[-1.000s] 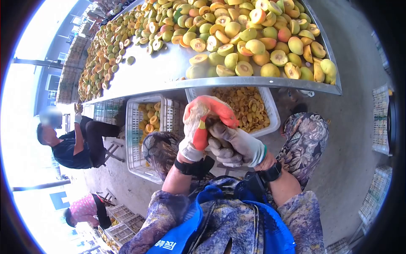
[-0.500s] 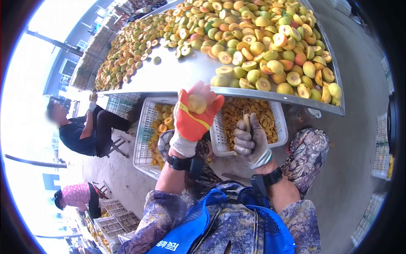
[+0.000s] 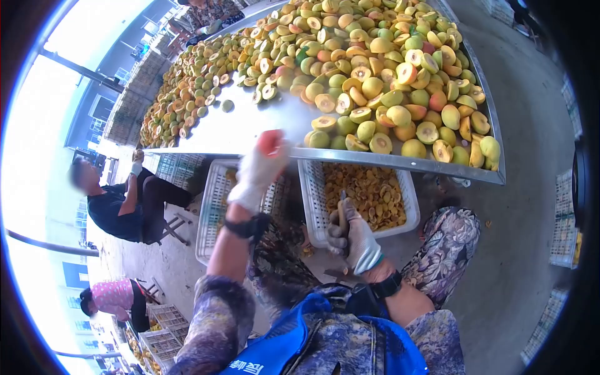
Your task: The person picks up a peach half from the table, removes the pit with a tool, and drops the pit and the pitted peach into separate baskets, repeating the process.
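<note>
My left hand [image 3: 262, 169], in a white glove with a red palm, is raised over the near edge of the metal table [image 3: 387, 161]. Motion blurs it and its fingers are hard to make out; no fruit shows in it. Lower down, my right hand [image 3: 356, 240], in a greyish glove, is closed around a slim wooden-handled tool [image 3: 342, 215] whose short tip points up. That hand is beside a white crate [image 3: 310, 209] of yellow-brown fruit scraps [image 3: 369, 194]. Halved peaches [image 3: 394, 97] are heaped on the table.
Another white plastic crate [image 3: 204, 231] stands left of the scraps, partly hidden by my left arm. A seated person [image 3: 119, 203] in dark clothes is at left, and a person in pink [image 3: 115, 297] is behind. Stacked crates [image 3: 165, 331] stand at lower left.
My left hand has turned over and moved left; the peach half seen in its palm is out of sight. My right hand has shifted down and left with the tool. The view has moved slightly.
</note>
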`<move>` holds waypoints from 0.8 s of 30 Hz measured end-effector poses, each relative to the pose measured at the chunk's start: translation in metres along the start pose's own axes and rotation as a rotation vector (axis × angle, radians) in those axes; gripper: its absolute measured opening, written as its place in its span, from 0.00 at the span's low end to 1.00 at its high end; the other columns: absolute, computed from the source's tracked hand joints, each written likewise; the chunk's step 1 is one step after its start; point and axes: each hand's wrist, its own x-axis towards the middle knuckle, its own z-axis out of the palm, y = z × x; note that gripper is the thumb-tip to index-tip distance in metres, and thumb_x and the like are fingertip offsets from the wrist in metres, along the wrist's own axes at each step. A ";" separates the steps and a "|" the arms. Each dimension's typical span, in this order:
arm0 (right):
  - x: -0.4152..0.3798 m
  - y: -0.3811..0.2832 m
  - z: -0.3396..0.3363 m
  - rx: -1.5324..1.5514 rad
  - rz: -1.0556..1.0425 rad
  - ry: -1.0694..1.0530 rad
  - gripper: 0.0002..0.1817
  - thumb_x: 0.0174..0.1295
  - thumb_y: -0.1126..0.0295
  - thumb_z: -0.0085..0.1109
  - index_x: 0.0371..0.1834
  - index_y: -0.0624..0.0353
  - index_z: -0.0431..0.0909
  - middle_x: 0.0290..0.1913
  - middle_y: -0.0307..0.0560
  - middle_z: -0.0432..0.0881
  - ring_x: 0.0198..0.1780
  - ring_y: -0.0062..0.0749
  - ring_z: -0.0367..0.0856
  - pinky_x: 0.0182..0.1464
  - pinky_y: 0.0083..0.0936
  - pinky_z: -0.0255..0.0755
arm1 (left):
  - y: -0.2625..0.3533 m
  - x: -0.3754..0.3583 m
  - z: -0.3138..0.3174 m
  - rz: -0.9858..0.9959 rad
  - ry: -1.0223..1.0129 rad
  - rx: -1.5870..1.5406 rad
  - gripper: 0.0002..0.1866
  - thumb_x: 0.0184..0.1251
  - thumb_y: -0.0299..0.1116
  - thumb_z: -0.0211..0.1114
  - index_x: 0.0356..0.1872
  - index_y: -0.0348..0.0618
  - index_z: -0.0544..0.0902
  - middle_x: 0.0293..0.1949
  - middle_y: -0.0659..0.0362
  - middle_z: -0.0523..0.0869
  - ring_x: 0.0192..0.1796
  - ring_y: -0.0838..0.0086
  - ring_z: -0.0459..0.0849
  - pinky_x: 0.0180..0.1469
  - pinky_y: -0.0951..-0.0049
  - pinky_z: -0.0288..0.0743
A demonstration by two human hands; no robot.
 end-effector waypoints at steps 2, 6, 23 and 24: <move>0.000 0.001 0.001 -0.041 -0.011 -0.016 0.31 0.71 0.29 0.53 0.38 0.49 0.73 0.22 0.32 0.70 0.15 0.20 0.65 0.18 0.23 0.60 | 0.034 0.022 0.053 0.110 -0.049 0.153 0.28 0.68 0.48 0.72 0.66 0.50 0.82 0.49 0.50 0.91 0.51 0.62 0.90 0.58 0.64 0.82; -0.001 -0.004 0.000 -0.092 -0.015 0.016 0.32 0.70 0.27 0.53 0.39 0.49 0.74 0.21 0.32 0.71 0.15 0.20 0.65 0.18 0.24 0.61 | 0.053 0.064 0.078 -0.050 -0.289 0.183 0.36 0.61 0.54 0.75 0.70 0.52 0.80 0.54 0.45 0.90 0.55 0.54 0.89 0.60 0.60 0.82; -0.013 -0.047 0.018 -0.289 -0.696 0.163 0.23 0.75 0.41 0.61 0.54 0.49 0.78 0.30 0.30 0.80 0.23 0.14 0.76 0.22 0.13 0.64 | 0.109 -0.053 0.022 0.591 -0.163 -0.161 0.46 0.56 0.24 0.78 0.79 0.46 0.69 0.68 0.46 0.80 0.68 0.51 0.81 0.67 0.59 0.79; -0.012 -0.045 0.015 -0.357 -0.761 0.130 0.24 0.74 0.42 0.63 0.57 0.49 0.77 0.31 0.30 0.80 0.23 0.14 0.76 0.22 0.13 0.64 | 0.112 -0.064 0.020 0.576 -0.207 -0.162 0.46 0.56 0.23 0.77 0.79 0.45 0.68 0.69 0.46 0.79 0.69 0.50 0.81 0.67 0.59 0.79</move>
